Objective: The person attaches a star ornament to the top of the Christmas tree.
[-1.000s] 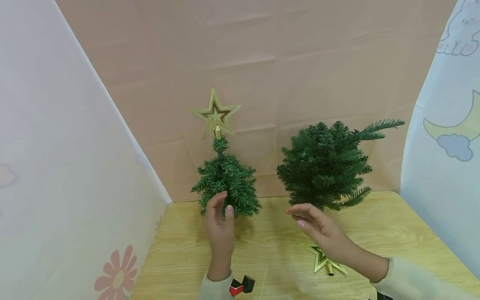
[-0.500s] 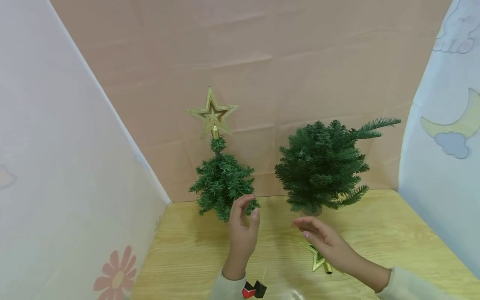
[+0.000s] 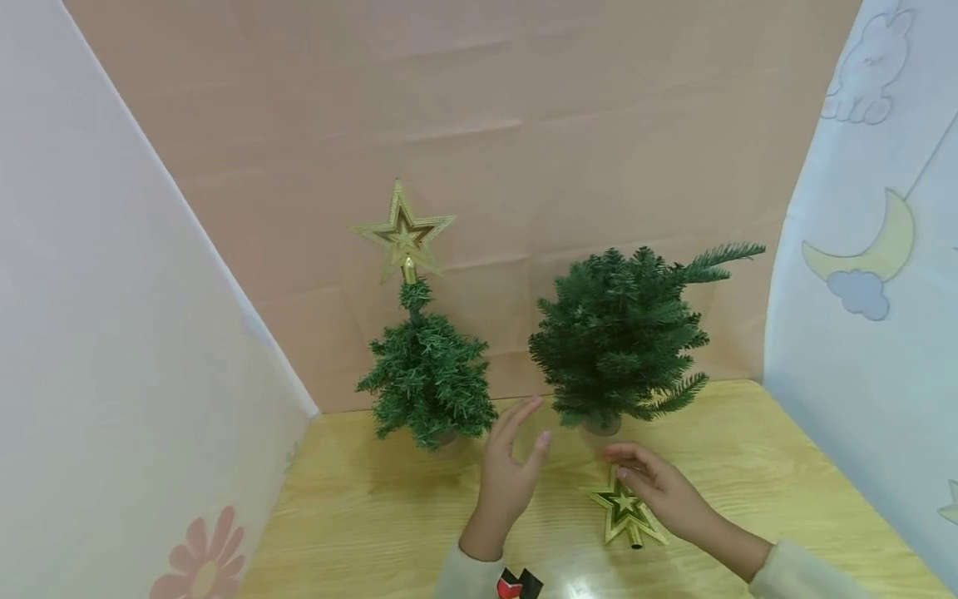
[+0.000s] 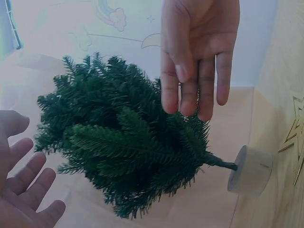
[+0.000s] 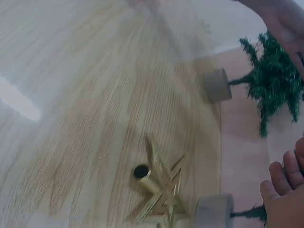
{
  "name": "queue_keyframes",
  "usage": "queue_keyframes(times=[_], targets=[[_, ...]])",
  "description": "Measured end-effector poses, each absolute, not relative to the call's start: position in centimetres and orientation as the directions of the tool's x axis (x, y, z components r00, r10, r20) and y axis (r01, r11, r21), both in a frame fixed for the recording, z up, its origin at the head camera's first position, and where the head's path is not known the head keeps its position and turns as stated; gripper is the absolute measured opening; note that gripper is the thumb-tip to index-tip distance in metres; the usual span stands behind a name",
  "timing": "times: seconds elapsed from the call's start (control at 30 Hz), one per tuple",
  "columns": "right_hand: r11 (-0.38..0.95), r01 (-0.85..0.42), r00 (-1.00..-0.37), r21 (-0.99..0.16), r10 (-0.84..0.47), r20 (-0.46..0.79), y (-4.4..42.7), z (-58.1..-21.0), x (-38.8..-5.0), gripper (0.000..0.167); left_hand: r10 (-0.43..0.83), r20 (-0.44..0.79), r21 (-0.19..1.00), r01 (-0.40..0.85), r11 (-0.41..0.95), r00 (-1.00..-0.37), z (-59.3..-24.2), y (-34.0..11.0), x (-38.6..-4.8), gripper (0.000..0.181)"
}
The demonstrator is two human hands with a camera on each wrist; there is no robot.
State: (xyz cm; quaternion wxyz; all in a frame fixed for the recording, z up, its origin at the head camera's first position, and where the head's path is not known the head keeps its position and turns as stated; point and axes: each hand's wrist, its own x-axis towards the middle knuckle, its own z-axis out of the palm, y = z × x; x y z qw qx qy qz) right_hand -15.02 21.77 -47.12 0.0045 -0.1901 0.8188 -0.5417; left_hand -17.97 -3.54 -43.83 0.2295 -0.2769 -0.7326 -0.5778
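My left hand (image 3: 509, 478) is raised over the table between two small artificial trees, fingers apart and slightly bent, holding nothing. My right hand (image 3: 666, 495), its fingers loosely bent, hovers by the right edge of a gold star topper (image 3: 623, 504) lying on the table. In the left wrist view my left hand (image 4: 26, 175) is at the lower left, and my right hand (image 4: 202, 57) hangs in front of the fuller tree (image 4: 123, 142). A second gold star (image 3: 404, 231) stands upright on top of the left tree (image 3: 430, 378).
The fuller tree (image 3: 617, 333) stands at the back right on a round base (image 3: 602, 426), one branch jutting out to the right. Behind both trees rises a pinkish-tan backdrop (image 3: 479, 125). Printed white sheets flank the wooden table (image 3: 359, 516) on either side.
My left hand has moved right, away from the front of the left tree. My right hand has shifted slightly down, and more of the lying star shows. The head view has turned rightward.
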Motion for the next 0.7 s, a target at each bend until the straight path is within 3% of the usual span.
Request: queue_keyframes(times=[0.13,0.33,0.7], targets=[[0.404,-0.328,-0.935,-0.854,-0.265,0.234,23.0,-48.4,-15.5,0.034,0.161,0.667,0.71,0.686,0.158,-0.727,-44.0,-3.1,-18.4,0.046],[0.525,-0.354,-0.935,-0.774,-0.199,0.293,24.2,-49.9,-15.8,0.035,0.207,0.615,0.737,0.648,0.191,-0.761,-44.9,-2.4,-19.2,0.046],[0.724,-0.096,-0.993,-0.683,-0.027,0.111,25.1,-52.7,-16.6,0.063,0.314,0.53,0.745,0.61,0.27,-0.787,-45.3,-1.7,-19.5,0.059]])
